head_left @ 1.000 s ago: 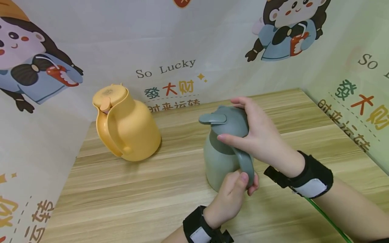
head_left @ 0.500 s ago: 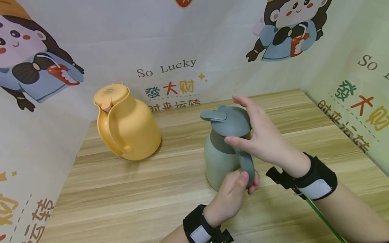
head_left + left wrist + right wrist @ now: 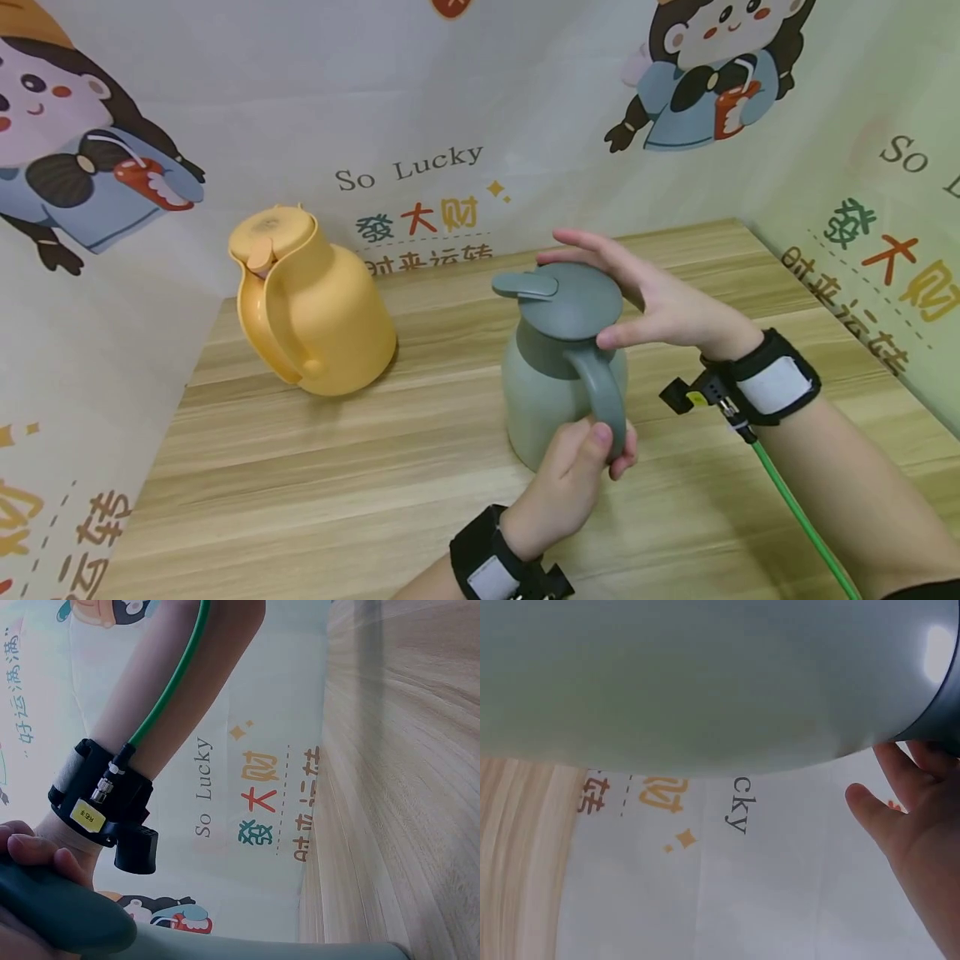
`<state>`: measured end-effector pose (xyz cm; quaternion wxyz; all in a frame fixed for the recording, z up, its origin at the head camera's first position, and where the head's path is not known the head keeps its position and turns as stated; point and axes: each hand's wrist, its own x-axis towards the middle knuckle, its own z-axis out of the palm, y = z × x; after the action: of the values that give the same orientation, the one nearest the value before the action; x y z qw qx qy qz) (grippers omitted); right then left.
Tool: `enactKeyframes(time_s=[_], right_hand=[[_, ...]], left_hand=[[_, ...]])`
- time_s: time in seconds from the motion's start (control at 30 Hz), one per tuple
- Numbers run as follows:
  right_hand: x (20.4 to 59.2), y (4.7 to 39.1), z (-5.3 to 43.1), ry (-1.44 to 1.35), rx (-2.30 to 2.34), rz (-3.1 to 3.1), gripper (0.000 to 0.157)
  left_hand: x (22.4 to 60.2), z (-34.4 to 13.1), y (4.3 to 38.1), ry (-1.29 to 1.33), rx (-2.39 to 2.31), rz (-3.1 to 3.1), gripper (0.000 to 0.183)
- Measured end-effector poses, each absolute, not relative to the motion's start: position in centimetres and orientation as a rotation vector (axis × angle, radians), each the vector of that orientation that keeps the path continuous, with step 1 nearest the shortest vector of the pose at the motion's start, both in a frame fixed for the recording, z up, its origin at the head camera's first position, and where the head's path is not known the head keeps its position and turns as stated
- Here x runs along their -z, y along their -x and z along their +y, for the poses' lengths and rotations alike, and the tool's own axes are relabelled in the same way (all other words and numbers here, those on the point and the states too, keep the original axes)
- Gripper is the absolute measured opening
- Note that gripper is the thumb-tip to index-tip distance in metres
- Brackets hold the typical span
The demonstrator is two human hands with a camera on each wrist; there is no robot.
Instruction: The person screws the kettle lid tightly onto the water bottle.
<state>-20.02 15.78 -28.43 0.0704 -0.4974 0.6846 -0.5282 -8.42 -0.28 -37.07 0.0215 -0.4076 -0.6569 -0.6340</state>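
Note:
A grey-green thermos jug [image 3: 528,400] stands upright on the table, its round lid [image 3: 581,304] seated on top and a flat lever pointing left. Low on the jug's curved handle [image 3: 600,383], my left hand [image 3: 570,479] grips with the thumb over the outside. My right hand [image 3: 637,296] is at the lid's right side, fingers stretched along the back edge and thumb by the near edge. In the right wrist view the thumb [image 3: 870,810] looks apart from the jug, while other fingertips are hidden behind it. The left wrist view has the dark handle [image 3: 67,907] close up.
A yellow thermos jug [image 3: 337,317] stands at the back left, its handle towards me. Printed cloth [image 3: 547,100] walls the wood-grain table [image 3: 337,500] at the back and sides. A green cable [image 3: 802,517] runs from the right wristband [image 3: 772,379].
My right hand came off the lid's near side, turned, and swung round to the lid's right and back. My left hand and both jugs have stayed in place.

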Motion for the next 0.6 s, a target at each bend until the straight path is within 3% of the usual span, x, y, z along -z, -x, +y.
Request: enactKeyframes(time_s=[0.37,0.6], right_hand=[[28.9,18.3,15.0,1.387,1.742,2.247,0.083],[28.7,15.6,13.4,1.001,1.605,2.803,0.081]], left_hand=[[36.5,-0.3,8.2,1.268,1.959,-2.033,0.059],[35.0,-0.6,7.7,1.27,1.935,-2.009,0.058]])
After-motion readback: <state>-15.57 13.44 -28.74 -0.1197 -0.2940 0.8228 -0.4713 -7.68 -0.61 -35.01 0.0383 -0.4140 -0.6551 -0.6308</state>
